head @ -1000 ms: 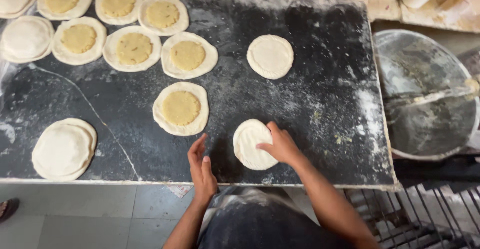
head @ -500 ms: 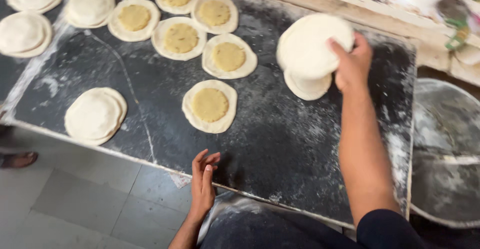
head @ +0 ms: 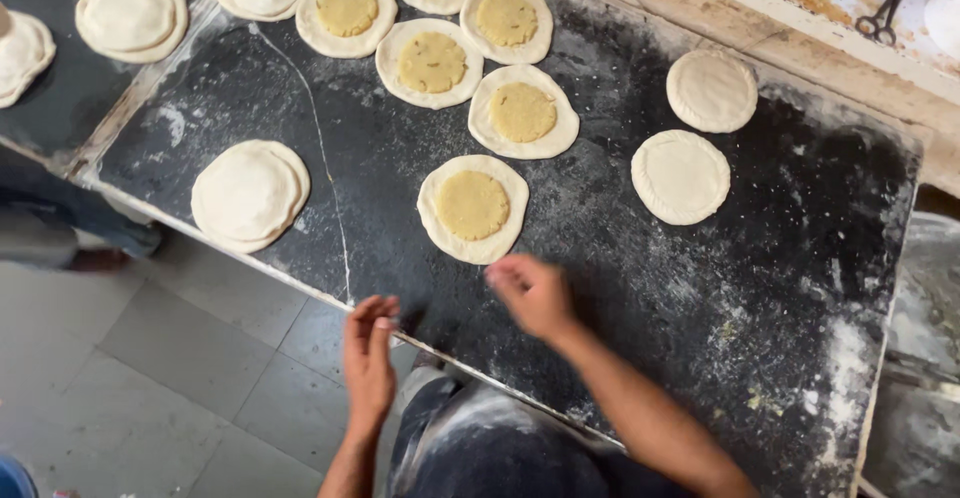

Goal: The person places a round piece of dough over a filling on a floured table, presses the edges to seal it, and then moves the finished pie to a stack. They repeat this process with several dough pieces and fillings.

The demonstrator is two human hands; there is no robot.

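My right hand [head: 530, 293] hovers blurred over the dark floured worktop [head: 640, 288], just below a dough round topped with yellow filling [head: 472, 207]; it holds nothing that I can see. My left hand [head: 369, 353] rests at the worktop's near edge, fingers together, holding nothing. Two closed plain dough rounds lie at the right, one nearer [head: 680, 176] and one farther [head: 712, 90]. Several filled rounds, such as one [head: 523, 112], sit in rows behind.
A stack of plain dough discs [head: 248, 193] lies at the left of the worktop, more plain discs [head: 131, 16] farther left. Scissors [head: 884, 18] rest on the back ledge. A floury metal bowl [head: 925, 358] stands at the right. Grey floor tiles show below.
My right hand set a plain dough round down at the far right, let go, and came back toward the near edge. The view shifted; my left hand stayed at the edge.
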